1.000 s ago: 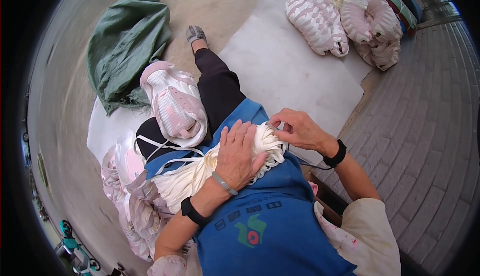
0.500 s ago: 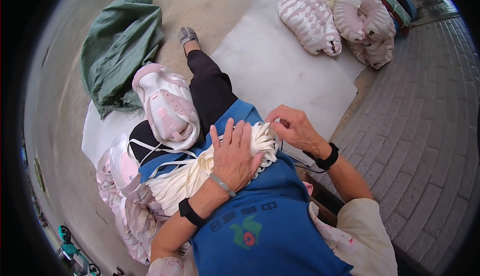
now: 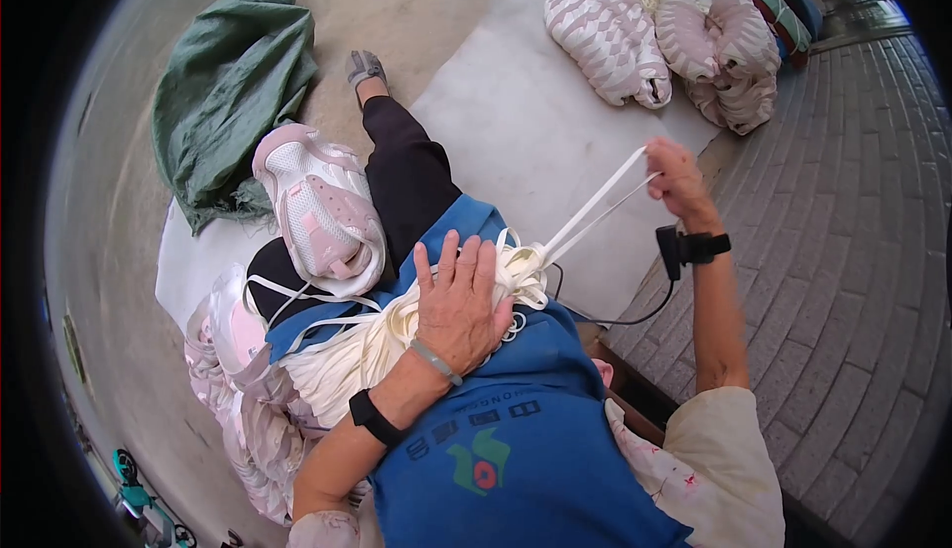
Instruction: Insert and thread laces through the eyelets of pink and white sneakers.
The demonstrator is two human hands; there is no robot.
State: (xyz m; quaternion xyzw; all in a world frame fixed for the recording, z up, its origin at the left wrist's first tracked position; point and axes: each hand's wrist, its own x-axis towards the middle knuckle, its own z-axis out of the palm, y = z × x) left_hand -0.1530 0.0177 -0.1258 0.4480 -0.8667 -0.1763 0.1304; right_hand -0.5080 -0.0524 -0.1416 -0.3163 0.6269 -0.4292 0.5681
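Observation:
A thick bundle of cream-white shoelaces (image 3: 342, 360) lies across my lap on the blue apron (image 3: 496, 488). My left hand (image 3: 458, 305) rests flat on the bundle, fingers stretched out. Off to the right, my right hand (image 3: 678, 179) is raised with closed fingers gripping a shoelace (image 3: 593, 209). That lace runs doubled and taut from the bundle's looped end up to the fingers. A pink and white sneaker upper (image 3: 322, 206) sits on my left thigh, with loose lace strands beside its heel.
Several pink and white uppers (image 3: 248, 419) are heaped at my left side. More bundled uppers (image 3: 615, 47) lie on the white sheet (image 3: 516, 121) ahead. A green sack (image 3: 233, 92) is at the far left. Grey paving (image 3: 823, 241) spans the right, and a black cable (image 3: 635, 318) hangs near my right wrist.
My right hand has moved up and right from the bundle, drawing a doubled shoelace out taut. The left hand has stayed flat on the bundle.

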